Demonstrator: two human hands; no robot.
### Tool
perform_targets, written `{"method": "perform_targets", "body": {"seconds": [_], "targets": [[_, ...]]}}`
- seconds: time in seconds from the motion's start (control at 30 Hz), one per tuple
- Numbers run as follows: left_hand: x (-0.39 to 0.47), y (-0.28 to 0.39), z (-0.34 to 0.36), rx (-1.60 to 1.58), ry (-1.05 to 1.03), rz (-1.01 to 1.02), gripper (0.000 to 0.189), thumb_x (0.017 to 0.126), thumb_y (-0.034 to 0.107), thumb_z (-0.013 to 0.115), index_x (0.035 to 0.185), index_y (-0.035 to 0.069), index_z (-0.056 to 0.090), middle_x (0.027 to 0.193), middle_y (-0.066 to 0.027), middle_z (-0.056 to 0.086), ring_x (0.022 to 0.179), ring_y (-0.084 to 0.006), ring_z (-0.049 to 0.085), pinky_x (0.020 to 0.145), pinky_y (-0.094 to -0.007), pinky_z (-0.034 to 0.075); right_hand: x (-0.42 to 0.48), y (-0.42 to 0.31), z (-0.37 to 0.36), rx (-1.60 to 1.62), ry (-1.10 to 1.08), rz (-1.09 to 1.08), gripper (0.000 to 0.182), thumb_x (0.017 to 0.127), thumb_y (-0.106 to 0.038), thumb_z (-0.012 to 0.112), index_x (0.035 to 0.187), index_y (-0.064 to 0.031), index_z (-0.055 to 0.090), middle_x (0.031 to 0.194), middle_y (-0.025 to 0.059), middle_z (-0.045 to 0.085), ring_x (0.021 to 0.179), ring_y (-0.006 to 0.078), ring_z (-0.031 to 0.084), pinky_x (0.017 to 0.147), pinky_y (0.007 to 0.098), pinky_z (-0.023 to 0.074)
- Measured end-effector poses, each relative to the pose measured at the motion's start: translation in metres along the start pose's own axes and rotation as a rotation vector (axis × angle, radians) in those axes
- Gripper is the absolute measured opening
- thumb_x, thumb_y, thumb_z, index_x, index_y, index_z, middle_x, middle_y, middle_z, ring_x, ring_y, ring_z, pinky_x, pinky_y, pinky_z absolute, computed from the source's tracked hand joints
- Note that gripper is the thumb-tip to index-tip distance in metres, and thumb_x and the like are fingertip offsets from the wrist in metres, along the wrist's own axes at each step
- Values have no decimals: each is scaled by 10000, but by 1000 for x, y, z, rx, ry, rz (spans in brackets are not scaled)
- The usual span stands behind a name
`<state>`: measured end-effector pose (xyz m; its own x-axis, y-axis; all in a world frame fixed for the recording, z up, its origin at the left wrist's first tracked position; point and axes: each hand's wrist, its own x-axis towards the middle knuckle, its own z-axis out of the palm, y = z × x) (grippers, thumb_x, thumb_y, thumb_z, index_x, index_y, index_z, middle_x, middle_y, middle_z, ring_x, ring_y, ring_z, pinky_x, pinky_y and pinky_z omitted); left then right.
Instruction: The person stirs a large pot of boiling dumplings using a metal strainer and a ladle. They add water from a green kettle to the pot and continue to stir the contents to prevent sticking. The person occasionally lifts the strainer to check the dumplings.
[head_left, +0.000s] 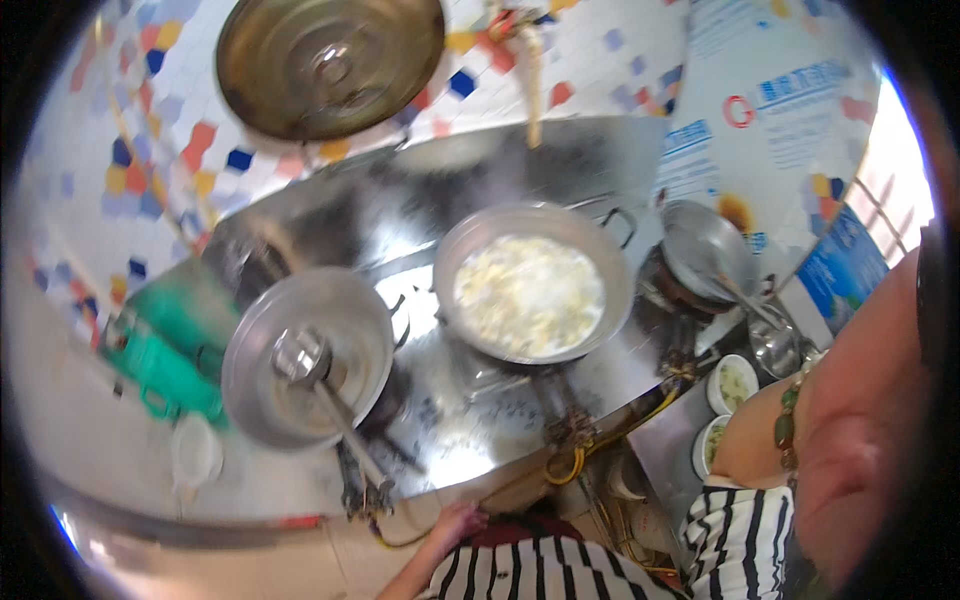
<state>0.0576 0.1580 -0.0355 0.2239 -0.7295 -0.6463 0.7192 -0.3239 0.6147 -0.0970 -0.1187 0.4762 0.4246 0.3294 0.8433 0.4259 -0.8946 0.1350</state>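
My left hand (459, 523) is low in front of my striped clothing, beside a dark red thing. Its fingers are blurred, and whether they hold anything is unclear. At the right edge my right hand (844, 457) is raised very close to the camera, with a beaded bracelet at its wrist. Part of it runs out of view. Before me a metal pot (534, 352) holds pale, frothy food (529, 296) on a steel stove top (480, 442). To its left, a ladle (300, 356) rests in a second metal pot (247, 375) with little in it.
A large round lid (330, 67) leans at the tiled wall near a tap (532, 90). A smaller pan (705, 240) with a utensil stands at right, near white bowls (731, 384) of greenish food. A green container (172, 371) is at left. Yellow hose (637, 427) follows the front edge.
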Motion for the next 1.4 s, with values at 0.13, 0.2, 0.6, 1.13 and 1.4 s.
{"method": "perform_targets", "body": {"seconds": [0.13, 0.2, 0.6, 1.13, 1.4], "targets": [[-2, -2, 12, 452, -214, 27, 221, 906, 228, 472, 939, 29, 561, 856, -132, 644, 656, -198, 606, 607, -291, 484, -2, -8, -16, -83, 3, 114, 182, 888, -169, 490, 982, -45, 585, 1085, 169, 517, 1015, 218, 502, 893, 353, 401], [-18, 22, 9, 162, -41, -31, 190, 902, 199, 488, 950, 26, 547, 839, -143, 641, 656, -208, 610, 610, -301, 502, 7, 1, 0, 3, 10, 67, 179, 887, -170, 492, 979, -47, 586, 1064, 167, 527, 1001, 218, 506, 895, 356, 398], [-27, 36, 6, 0, 172, -49, 194, 896, 159, 494, 1031, 21, 480, 853, -146, 641, 630, -169, 631, 534, -230, 514, -8, 11, 10, 52, 99, -24, 165, 884, -177, 508, 963, -58, 591, 936, 151, 582, 918, 214, 529, 908, 373, 378], [-118, 49, 9, -237, 678, 339, 138, 883, 97, 499, 952, -12, 549, 845, -137, 645, 655, -181, 619, 625, -277, 509, -168, -52, 181, 1052, -88, 1189, 172, 797, 18, 560, 963, 22, 604, 939, 86, 584, 813, 119, 554, 721, 238, 441], [-221, 141, -115, -132, 1070, 959, 99, 816, 67, 565, 762, -14, 580, 742, -94, 635, 675, -140, 586, 684, -262, 471, -149, -22, 210, 855, -12, 1176, 209, 881, -40, 463, 1026, 45, 587, 994, 132, 613, 935, 193, 580, 895, 307, 415]]}}
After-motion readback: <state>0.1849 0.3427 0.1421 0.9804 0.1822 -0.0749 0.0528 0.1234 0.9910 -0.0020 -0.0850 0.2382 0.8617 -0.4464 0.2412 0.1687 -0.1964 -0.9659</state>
